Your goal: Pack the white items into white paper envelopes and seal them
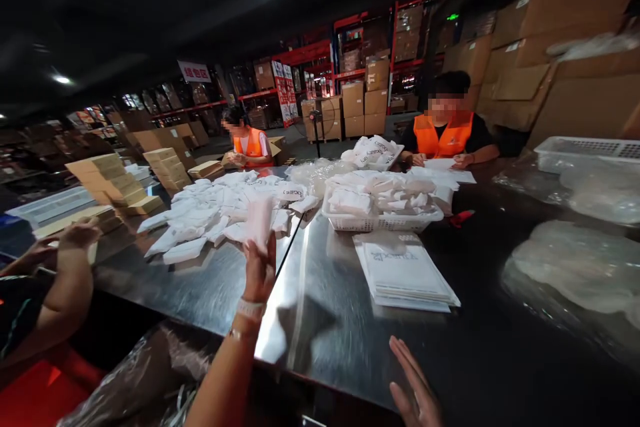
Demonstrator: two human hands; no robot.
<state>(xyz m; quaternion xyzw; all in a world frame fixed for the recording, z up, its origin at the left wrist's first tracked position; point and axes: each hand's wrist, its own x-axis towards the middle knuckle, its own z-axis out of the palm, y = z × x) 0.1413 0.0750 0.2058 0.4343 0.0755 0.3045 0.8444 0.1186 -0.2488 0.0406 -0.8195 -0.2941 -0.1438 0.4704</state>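
My left hand (259,267) is raised over the steel table (330,307), fingers closed on a small white packet (260,220) that is smeared by motion. My right hand (413,383) lies low at the near edge, fingers stretched out and holding nothing. A flat stack of white printed bags (403,270) lies just beyond my right hand. Behind the stack stands a white basket (383,220) heaped with folded white packets. A loose spread of white packets (215,213) covers the table to the left.
A co-worker's arm (65,280) reaches in at the far left, near stacks of flat cardboard boxes (113,183). Two people in orange vests sit across the table. Clear plastic bags (575,267) lie at the right, a white crate (590,150) behind them.
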